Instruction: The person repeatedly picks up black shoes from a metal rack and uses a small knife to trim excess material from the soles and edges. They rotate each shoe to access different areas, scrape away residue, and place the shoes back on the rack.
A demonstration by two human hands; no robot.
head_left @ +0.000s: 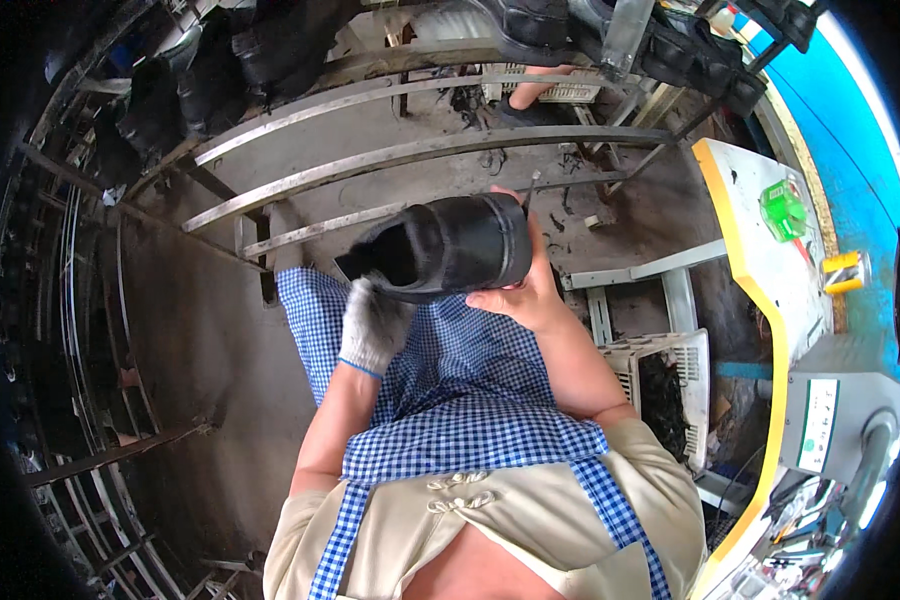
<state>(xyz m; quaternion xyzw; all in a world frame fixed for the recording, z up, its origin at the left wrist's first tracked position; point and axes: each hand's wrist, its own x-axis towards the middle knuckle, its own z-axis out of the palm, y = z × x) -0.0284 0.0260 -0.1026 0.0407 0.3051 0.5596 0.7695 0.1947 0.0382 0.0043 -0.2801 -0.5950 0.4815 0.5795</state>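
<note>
Item: one black shoe (460, 245), held in the air above the lap, its opening turned to the left and its other end to the right. Left hand (375, 325): covered by a pale grey glove with a blue cuff; the shoe's rim is gripped by the fingers beside the opening. Right hand (532, 292): bare; the shoe is grasped around its right end, the thumb being placed on the near side. A thin upright piece (533, 187) is seen near the right fingers; its kind cannot be told.

Surroundings: a blue-checked apron (470, 435), worn beneath the hands; a metal rack (420, 152) ahead, topped by further black shoes (275, 55); a white crate (699, 390), filled with dark scraps; a yellow-edged white desk (745, 190), on which a green item (784, 210) is placed.
</note>
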